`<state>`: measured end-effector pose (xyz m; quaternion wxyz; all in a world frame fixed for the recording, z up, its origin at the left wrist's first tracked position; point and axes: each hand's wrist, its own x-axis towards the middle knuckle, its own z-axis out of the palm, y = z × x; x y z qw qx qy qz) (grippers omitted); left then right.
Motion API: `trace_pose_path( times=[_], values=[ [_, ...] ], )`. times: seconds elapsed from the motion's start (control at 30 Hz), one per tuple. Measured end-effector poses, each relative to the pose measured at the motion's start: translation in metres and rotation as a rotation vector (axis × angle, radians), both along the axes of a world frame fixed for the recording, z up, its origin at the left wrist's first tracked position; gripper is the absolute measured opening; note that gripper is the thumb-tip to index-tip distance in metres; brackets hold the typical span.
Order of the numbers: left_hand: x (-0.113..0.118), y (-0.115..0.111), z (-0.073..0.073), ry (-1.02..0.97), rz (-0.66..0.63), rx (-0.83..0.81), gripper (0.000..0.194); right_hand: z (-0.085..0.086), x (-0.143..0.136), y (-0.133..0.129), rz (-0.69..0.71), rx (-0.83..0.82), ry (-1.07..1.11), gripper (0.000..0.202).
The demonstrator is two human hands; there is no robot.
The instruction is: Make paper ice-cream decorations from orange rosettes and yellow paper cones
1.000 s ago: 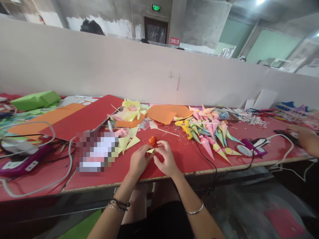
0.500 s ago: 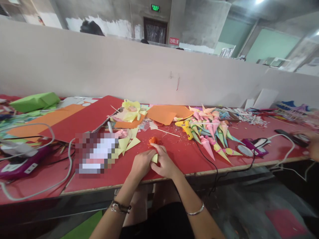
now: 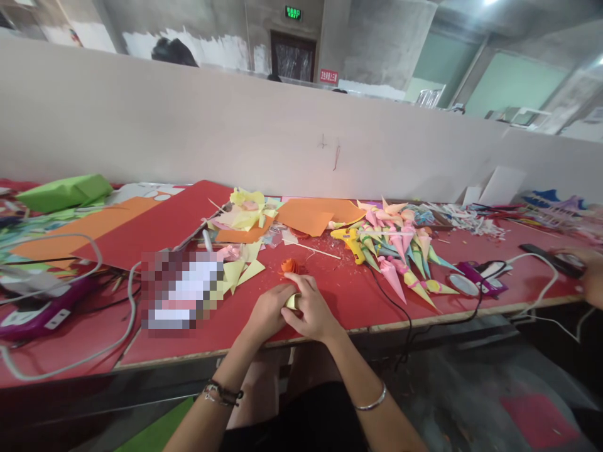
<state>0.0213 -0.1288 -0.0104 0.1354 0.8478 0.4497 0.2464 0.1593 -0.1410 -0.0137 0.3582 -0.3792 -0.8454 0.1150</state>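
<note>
Between my two hands, close to the table's front edge, is a small piece of pale yellow paper (image 3: 294,302) with a curled look. My left hand (image 3: 272,309) has its fingers closed on the paper's left side, and my right hand (image 3: 308,309) grips it from the right. Much of the paper is hidden by my fingers. Just beyond my fingertips an orange rolled paper flower (image 3: 289,267) sits on the red table (image 3: 325,276). Several yellow paper pieces (image 3: 249,272) lie to the left of my hands.
A yellow glue gun (image 3: 349,242) lies right of centre beside a heap of paper cones (image 3: 393,276). Its black cord drops over the front edge. A blurred-out device (image 3: 186,292) and a purple power strip (image 3: 51,307) are at left. Another person's hand (image 3: 594,276) shows at far right.
My hands stay in nearly the same place. The yellow paper has turned slightly between my fingers, and my right thumb has shifted a little.
</note>
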Motion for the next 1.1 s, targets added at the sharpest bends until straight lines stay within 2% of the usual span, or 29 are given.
trace_pose_path(
  times=[0.17, 0.33, 0.4, 0.53, 0.63, 0.7, 0.73, 0.8, 0.87, 0.97, 1.03, 1.1],
  values=[
    [0.0, -0.002, 0.002, -0.088, -0.118, -0.012, 0.014, -0.001, 0.001, -0.003, 0.046, 0.042, 0.061, 0.017],
    [-0.003, -0.003, 0.0, -0.084, -0.063, -0.039, 0.008, 0.004, 0.002, -0.008, 0.085, 0.052, 0.085, 0.012],
    [-0.004, -0.003, 0.001, -0.102, -0.039, -0.013, 0.015, 0.01, 0.007, -0.007, 0.056, 0.052, 0.154, 0.013],
    [-0.004, -0.005, 0.004, -0.131, 0.03, 0.006, 0.028, 0.022, 0.033, 0.011, -0.105, 0.009, 0.29, 0.02],
    [-0.003, -0.006, 0.005, -0.083, 0.058, 0.006, 0.032, 0.027, 0.065, 0.036, -0.398, -0.023, 0.284, 0.018],
    [-0.003, -0.005, 0.004, -0.043, 0.078, 0.001, 0.031, 0.027, 0.085, 0.053, -0.626, -0.064, 0.179, 0.018],
    [-0.003, -0.004, 0.002, -0.028, 0.093, -0.008, 0.03, 0.027, 0.094, 0.061, -0.755, -0.066, 0.099, 0.023],
    [-0.002, -0.003, -0.002, -0.02, 0.112, -0.039, 0.026, 0.025, 0.106, 0.074, -0.906, -0.142, -0.088, 0.034],
    [-0.001, -0.002, -0.006, -0.039, 0.097, -0.078, 0.023, 0.023, 0.112, 0.084, -0.931, -0.26, -0.236, 0.04],
    [0.0, -0.003, -0.007, -0.055, 0.031, -0.136, 0.022, 0.02, 0.114, 0.096, -0.9, -0.311, -0.313, 0.035],
    [-0.001, -0.004, -0.001, -0.035, -0.03, -0.17, 0.021, 0.018, 0.114, 0.102, -0.875, -0.317, -0.331, 0.027],
    [-0.002, -0.006, 0.011, -0.007, -0.093, -0.158, 0.022, 0.018, 0.115, 0.108, -0.85, -0.33, -0.341, 0.023]
  ],
)
